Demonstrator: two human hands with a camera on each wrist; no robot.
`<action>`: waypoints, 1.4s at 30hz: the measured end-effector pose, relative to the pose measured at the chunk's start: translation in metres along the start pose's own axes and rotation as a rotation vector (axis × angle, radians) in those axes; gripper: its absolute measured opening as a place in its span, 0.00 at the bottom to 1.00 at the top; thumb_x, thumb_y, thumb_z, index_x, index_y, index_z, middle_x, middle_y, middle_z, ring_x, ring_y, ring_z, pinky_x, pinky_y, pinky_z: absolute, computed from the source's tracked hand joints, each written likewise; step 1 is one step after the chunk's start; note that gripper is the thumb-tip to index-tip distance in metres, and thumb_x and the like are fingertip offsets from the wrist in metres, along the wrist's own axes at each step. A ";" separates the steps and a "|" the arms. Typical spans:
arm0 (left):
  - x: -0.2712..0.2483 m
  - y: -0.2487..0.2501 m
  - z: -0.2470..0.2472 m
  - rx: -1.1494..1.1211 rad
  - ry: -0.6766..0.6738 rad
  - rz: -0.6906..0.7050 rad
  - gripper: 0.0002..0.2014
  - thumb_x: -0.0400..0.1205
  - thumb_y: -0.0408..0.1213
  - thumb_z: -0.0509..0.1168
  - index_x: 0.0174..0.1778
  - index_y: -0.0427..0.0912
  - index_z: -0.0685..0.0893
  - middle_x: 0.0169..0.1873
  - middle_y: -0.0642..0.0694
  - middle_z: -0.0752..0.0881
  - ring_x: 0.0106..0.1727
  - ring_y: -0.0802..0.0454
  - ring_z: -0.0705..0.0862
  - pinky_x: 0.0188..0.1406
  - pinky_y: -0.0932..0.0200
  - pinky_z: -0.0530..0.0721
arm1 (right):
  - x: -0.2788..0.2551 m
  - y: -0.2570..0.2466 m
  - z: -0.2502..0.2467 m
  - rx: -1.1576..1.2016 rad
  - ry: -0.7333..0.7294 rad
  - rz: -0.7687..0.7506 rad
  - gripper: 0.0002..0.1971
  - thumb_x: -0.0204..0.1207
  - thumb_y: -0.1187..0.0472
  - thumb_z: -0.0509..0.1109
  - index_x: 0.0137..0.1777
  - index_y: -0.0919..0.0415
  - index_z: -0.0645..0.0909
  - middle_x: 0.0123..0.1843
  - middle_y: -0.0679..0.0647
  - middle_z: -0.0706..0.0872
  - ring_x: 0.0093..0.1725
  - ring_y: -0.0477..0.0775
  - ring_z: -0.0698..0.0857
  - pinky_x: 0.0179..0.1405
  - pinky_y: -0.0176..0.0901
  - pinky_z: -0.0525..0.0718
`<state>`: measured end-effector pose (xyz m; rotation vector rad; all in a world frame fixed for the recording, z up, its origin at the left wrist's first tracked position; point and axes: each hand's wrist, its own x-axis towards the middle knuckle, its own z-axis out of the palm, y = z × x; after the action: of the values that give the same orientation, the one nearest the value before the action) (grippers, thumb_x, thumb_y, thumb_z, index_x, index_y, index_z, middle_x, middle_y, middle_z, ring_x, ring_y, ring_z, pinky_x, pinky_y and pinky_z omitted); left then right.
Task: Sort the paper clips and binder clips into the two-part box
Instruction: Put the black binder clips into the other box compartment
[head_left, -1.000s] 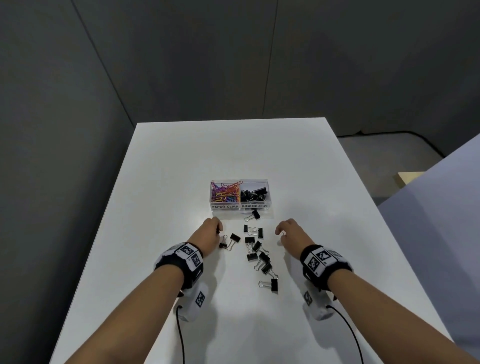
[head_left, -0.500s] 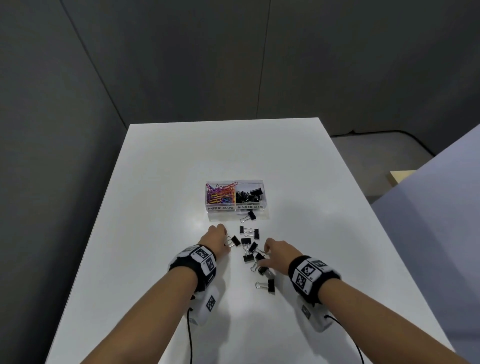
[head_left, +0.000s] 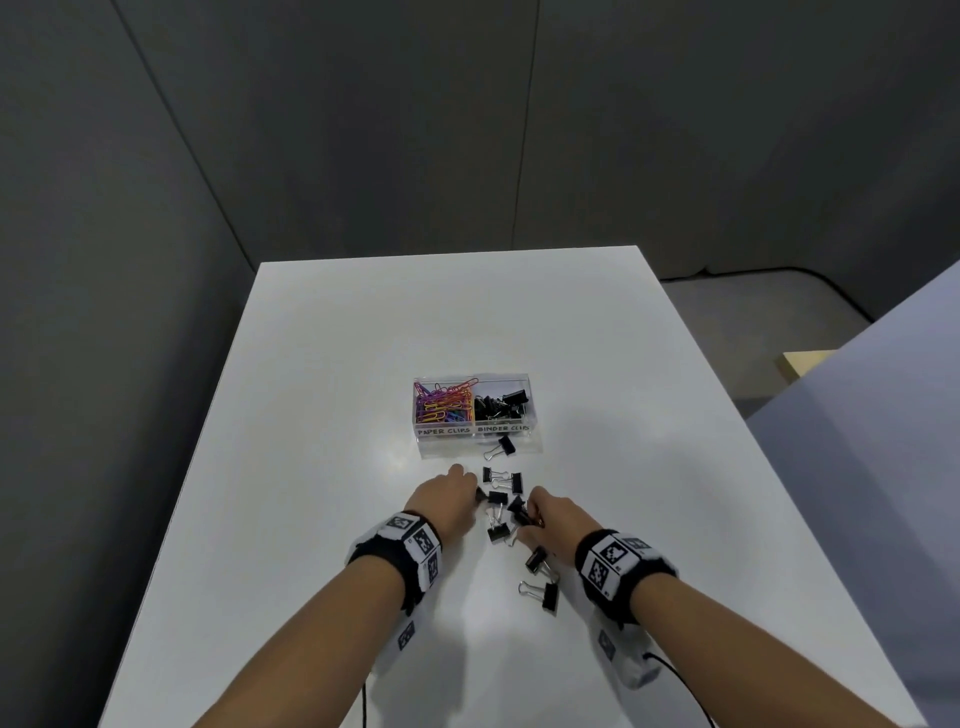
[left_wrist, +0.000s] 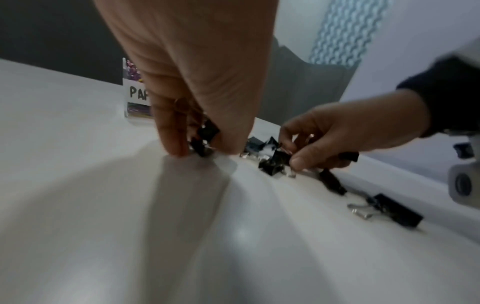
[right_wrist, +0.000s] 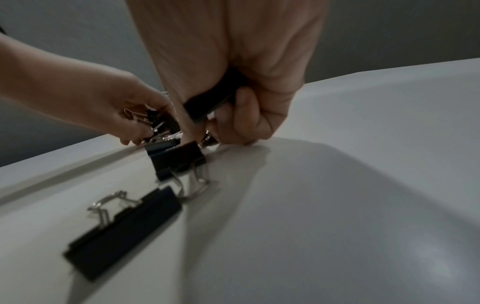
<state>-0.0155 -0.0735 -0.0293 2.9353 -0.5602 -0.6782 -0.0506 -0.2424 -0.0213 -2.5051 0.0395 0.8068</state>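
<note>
A clear two-part box (head_left: 472, 430) stands mid-table, with coloured paper clips (head_left: 443, 402) in its left part and black binder clips (head_left: 501, 404) in its right part. Several black binder clips (head_left: 501, 480) lie loose on the table before it. My left hand (head_left: 451, 496) (left_wrist: 200, 142) has its fingers curled down around black binder clips (left_wrist: 205, 135) at the table. My right hand (head_left: 545, 514) (right_wrist: 233, 115) grips a black binder clip (right_wrist: 215, 98) in its curled fingers. Two more binder clips (right_wrist: 176, 158) (right_wrist: 122, 232) lie just behind the right hand.
The white table (head_left: 311, 415) extends far beyond the box and to both sides. Dark grey walls stand behind and to the left. A pale partition (head_left: 883, 415) rises at the right. Wrist cables trail toward the near table edge.
Both hands have moved in toward the pile of loose binder clips and closed on clips. The right hand came left and nearer to me.
</note>
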 end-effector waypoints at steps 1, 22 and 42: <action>0.000 0.000 0.001 0.028 0.006 0.028 0.14 0.84 0.34 0.56 0.64 0.33 0.72 0.63 0.35 0.75 0.58 0.36 0.81 0.52 0.47 0.79 | -0.001 0.000 0.000 -0.002 0.009 -0.015 0.10 0.79 0.58 0.65 0.44 0.54 0.65 0.41 0.55 0.81 0.40 0.56 0.75 0.36 0.43 0.71; 0.002 -0.017 -0.004 -0.414 -0.059 0.003 0.23 0.78 0.36 0.61 0.70 0.45 0.69 0.64 0.39 0.71 0.64 0.42 0.77 0.65 0.51 0.78 | 0.008 0.012 -0.001 -0.301 0.095 -0.190 0.21 0.85 0.57 0.52 0.77 0.58 0.61 0.67 0.59 0.81 0.58 0.63 0.83 0.56 0.51 0.79; 0.021 -0.023 -0.059 -0.372 0.193 0.187 0.18 0.81 0.40 0.65 0.68 0.46 0.78 0.63 0.45 0.80 0.60 0.49 0.82 0.60 0.62 0.79 | 0.050 -0.028 -0.089 0.012 0.478 -0.216 0.14 0.85 0.58 0.55 0.55 0.65 0.79 0.51 0.58 0.82 0.51 0.57 0.81 0.53 0.45 0.77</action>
<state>0.0350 -0.0602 0.0117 2.5270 -0.6033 -0.4182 0.0431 -0.2542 0.0256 -2.5766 -0.0612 0.1119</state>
